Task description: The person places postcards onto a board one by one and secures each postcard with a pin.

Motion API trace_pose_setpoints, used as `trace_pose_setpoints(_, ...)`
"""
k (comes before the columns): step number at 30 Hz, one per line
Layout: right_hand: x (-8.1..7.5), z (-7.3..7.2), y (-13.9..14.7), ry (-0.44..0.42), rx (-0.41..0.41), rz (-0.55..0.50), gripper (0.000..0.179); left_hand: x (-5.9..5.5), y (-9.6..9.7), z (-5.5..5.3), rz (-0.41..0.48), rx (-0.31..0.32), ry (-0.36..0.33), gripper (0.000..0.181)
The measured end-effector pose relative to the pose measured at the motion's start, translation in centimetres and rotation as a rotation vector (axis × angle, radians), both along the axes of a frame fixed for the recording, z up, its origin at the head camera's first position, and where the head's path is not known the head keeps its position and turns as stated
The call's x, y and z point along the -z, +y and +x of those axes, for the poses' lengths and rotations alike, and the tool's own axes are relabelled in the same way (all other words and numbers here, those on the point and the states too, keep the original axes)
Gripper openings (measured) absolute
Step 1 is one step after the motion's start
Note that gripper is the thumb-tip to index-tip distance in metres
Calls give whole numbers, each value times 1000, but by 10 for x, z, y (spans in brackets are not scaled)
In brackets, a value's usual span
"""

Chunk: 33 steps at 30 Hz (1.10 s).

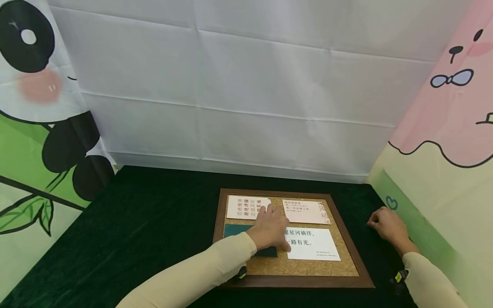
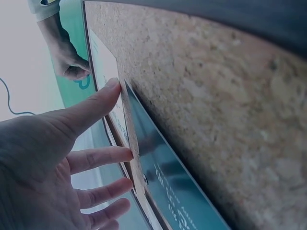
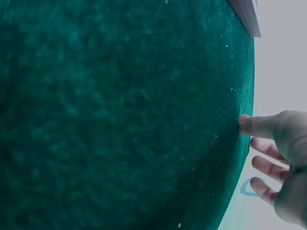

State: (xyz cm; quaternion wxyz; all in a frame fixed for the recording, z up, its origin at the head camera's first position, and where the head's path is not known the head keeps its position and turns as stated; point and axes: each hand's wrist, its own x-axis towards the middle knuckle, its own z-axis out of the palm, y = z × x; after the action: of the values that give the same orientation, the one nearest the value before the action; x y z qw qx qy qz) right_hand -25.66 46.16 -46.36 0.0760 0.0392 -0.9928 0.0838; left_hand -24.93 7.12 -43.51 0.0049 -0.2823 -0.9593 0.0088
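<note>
A wood-framed cork board (image 1: 300, 270) lies on the dark green cloth, with several printed cards on it. My left hand (image 1: 271, 229) reaches over its middle, fingers spread and thumb at the left edge of the white lower-right card (image 1: 317, 252). Beneath that hand, the dark teal card (image 1: 236, 230) is partly hidden. The upper-left white card (image 1: 236, 207) and the upper-right card (image 1: 306, 211) with pinkish print lie just beyond the fingers. In the left wrist view the fingertips (image 2: 125, 153) appear right at the cards. To the right of the board, my right hand (image 1: 389, 229) rests loosely curled, holding nothing.
Green cloth (image 1: 154, 222) covers the table around the board. A white sheet (image 1: 246, 85) hangs behind. Cartoon-printed panels stand at the left (image 1: 42, 94) and right (image 1: 435, 192), the right one close beside my right hand.
</note>
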Motion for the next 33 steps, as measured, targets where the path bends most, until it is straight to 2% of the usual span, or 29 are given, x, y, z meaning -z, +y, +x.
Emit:
trace_pose_setpoints(5,1,-1,-5,-5,7,-96,15,-1,0,1,-4,-8,-3,50)
trace_pose_setpoints(11,3,0,-11,-127,13,-403,22,-1,0,3,-3,-9,-1,49)
trace_pose_setpoints(13,4,1,-12,-184,46,-510,28,0,0,3,-1,-6,4,49)
trace_pose_setpoints(16,7,2,-12,-244,91,-608,37,0,0,2,4,-1,11,48)
trace_pose_setpoints(23,4,2,-23,-297,105,-708,46,0,1,1,-1,0,12,49)
trace_pose_setpoints(29,-7,3,-50,-323,92,-781,42,-1,1,3,6,-1,15,49)
trace_pose_setpoints(33,-10,4,-70,-344,49,-797,39,-2,0,4,10,1,9,48)
